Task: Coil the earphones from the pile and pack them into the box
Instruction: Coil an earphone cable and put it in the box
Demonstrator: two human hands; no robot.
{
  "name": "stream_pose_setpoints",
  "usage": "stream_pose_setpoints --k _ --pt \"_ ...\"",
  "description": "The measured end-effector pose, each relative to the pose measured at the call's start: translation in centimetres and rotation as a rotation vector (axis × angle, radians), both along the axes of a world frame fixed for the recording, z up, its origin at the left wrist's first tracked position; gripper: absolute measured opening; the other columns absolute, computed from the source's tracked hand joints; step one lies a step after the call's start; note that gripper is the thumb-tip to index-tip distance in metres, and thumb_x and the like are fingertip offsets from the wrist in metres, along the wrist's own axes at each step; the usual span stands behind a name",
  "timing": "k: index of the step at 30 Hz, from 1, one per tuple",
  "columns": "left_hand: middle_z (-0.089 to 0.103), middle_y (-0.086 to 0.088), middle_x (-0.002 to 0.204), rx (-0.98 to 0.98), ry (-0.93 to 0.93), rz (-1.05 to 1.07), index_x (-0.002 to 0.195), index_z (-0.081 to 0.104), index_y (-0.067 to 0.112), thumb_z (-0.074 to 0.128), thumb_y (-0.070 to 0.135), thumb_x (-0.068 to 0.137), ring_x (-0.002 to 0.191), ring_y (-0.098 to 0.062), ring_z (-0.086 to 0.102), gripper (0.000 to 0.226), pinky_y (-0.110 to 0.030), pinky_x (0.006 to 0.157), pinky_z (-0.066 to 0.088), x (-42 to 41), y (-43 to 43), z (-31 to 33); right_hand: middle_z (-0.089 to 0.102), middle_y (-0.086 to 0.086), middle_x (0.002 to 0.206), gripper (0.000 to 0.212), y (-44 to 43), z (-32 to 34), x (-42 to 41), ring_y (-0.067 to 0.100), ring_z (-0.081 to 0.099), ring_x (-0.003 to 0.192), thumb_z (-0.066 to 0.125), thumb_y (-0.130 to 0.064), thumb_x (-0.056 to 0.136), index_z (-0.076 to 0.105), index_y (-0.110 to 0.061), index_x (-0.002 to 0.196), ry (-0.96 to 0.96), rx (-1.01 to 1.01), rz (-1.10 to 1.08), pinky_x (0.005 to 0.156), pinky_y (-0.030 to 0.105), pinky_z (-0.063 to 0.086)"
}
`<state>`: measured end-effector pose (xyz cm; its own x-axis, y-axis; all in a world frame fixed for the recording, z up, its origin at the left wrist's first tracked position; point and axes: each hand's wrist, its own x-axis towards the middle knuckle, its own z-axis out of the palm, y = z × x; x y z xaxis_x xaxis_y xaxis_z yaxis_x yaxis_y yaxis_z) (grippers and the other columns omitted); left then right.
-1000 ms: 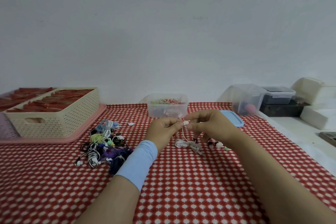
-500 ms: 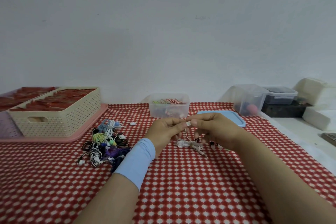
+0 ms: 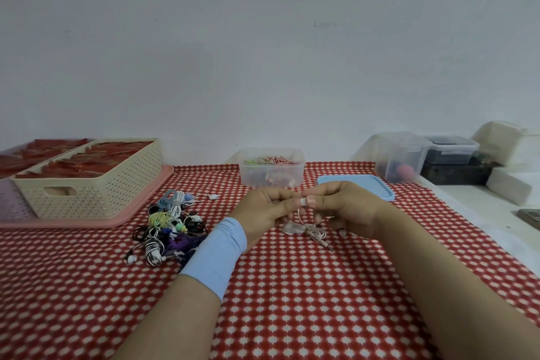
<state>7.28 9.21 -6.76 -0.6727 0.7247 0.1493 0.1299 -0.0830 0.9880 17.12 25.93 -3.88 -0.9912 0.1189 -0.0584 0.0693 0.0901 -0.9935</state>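
Note:
My left hand (image 3: 264, 210) and my right hand (image 3: 342, 207) meet above the checked tablecloth, both pinching the white earbud end of a white earphone (image 3: 304, 201). Its thin cable hangs down to a loose bundle and jack plug (image 3: 309, 231) lying on the cloth below. A pile of tangled coloured earphones (image 3: 166, 226) lies to the left of my left wrist. Behind the hands stands the clear plastic box (image 3: 271, 181), open, with coiled earphones inside. Its blue lid (image 3: 377, 187) lies flat to the right of it.
A cream perforated basket (image 3: 96, 184) with red contents sits on a pink tray (image 3: 73, 222) at the left. Clear and dark containers (image 3: 403, 155) and white blocks (image 3: 508, 187) stand at the back right, beyond the cloth's right edge.
Both hands stay together on the earbud and have shifted slightly; the cable bundle and jack plug lie a little more stretched out on the cloth.

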Motion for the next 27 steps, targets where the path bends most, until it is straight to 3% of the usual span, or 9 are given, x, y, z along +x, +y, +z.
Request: stream_pose_setpoints --k 4,9,13,23,27 --pt "0.068 -0.004 0.076 0.071 -0.039 0.054 0.094 0.076 0.012 0.069 0.009 0.089 0.071 -0.015 0.059 0.009 -0.031 0.074 0.052 0.01 0.34 0.32 0.071 0.006 0.082 0.024 -0.05 0.25 -0.31 0.013 0.055 0.057 0.079 -0.027 0.068 0.082 -0.019 0.09 0.085 -0.003 -0.075 0.043 0.02 0.028" --pt "0.07 -0.004 0.076 0.044 -0.008 0.098 0.1 0.076 0.01 0.071 0.013 0.089 0.072 -0.017 0.062 0.013 -0.027 0.071 0.054 -0.08 0.27 0.19 0.07 -0.003 0.068 0.015 0.12 0.38 0.15 0.012 0.056 0.057 0.076 -0.017 0.086 0.079 -0.018 0.101 0.168 0.145 -0.164 0.048 0.023 0.032" --pt "0.071 -0.007 0.073 0.001 0.032 0.129 0.089 0.079 0.015 0.071 0.017 0.088 0.071 -0.02 0.065 0.008 -0.03 0.071 0.056 -0.01 0.32 0.12 0.075 -0.004 0.071 0.016 -0.18 0.45 0.32 0.007 0.056 0.054 0.077 -0.01 0.085 0.08 -0.015 0.099 0.229 0.268 -0.143 0.046 0.02 0.038" --pt "0.071 -0.006 0.071 -0.058 0.031 0.173 0.094 0.078 0.009 0.07 0.012 0.089 0.068 -0.017 0.065 0.009 -0.03 0.072 0.057 0.06 0.42 0.03 0.075 -0.007 0.073 0.01 -0.43 0.07 -0.16 0.004 0.06 0.056 0.081 -0.01 0.081 0.081 -0.012 0.091 0.319 0.464 -0.186 0.054 0.015 0.047" --pt "0.071 -0.006 0.075 -0.044 0.022 0.149 0.097 0.078 0.011 0.072 0.013 0.088 0.07 -0.018 0.063 0.011 -0.031 0.075 0.056 0.09 0.25 0.18 0.074 -0.002 0.072 0.007 -0.16 0.18 0.05 0.011 0.06 0.059 0.075 -0.017 0.088 0.081 -0.017 0.092 0.241 0.322 -0.147 0.049 0.021 0.041"
